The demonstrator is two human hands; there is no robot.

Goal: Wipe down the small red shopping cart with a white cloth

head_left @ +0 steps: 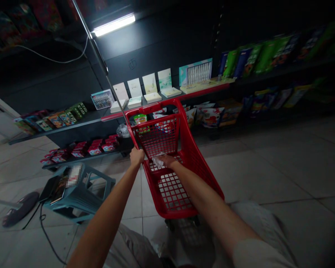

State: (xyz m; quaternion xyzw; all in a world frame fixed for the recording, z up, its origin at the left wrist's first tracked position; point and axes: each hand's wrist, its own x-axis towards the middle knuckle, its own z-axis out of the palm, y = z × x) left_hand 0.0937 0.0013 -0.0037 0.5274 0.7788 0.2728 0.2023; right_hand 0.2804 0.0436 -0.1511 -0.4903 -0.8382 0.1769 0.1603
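Observation:
A red plastic shopping cart (203,167) stands on the floor in front of me, its inside facing me. My left hand (137,156) is closed around the left rim of the cart. Inside it, my right hand (167,160) presses a crumpled white wipe (158,160) against the ledge at the foot of the upright grid (162,136). The fingers of that hand are partly hidden by the wipe and blurred, but they are bent onto it.
Behind the cart runs a shelf (164,99) with books and boxed sets. Snack bags (209,115) fill the lower level. At left stands a blue-grey stool (83,197) with a tablet on it and a cable (48,234) trailing down. A thin metal pole (100,59) rises behind the cart's left side.

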